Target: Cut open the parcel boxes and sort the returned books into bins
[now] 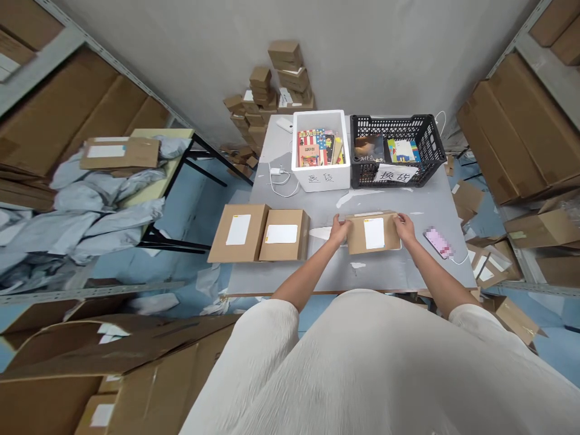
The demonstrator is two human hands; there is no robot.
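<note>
A brown cardboard box [356, 237] with a white label [374, 233] is held between my hands over the grey table [281, 279]. At its left end, my left hand [339, 230] grips the side, thumb up near the top edge. My right hand [404, 228] is closed on the upper right corner. Whether the box rests on the table or is slightly lifted, I cannot tell. To the left sit two more labelled boxes, a larger box [218, 243] and a smaller box [301, 234], side by side. Right of my right hand lies a phone [438, 243] with a cable.
At the table's back stand a white foam bin [324, 182] and a black crate [421, 172], both holding books. A charger cable [284, 188] lies left of the bin. Stacked boxes [290, 78] rise behind. Grey parcels [99, 196] cover a side table. Open cartons [172, 374] stand lower left.
</note>
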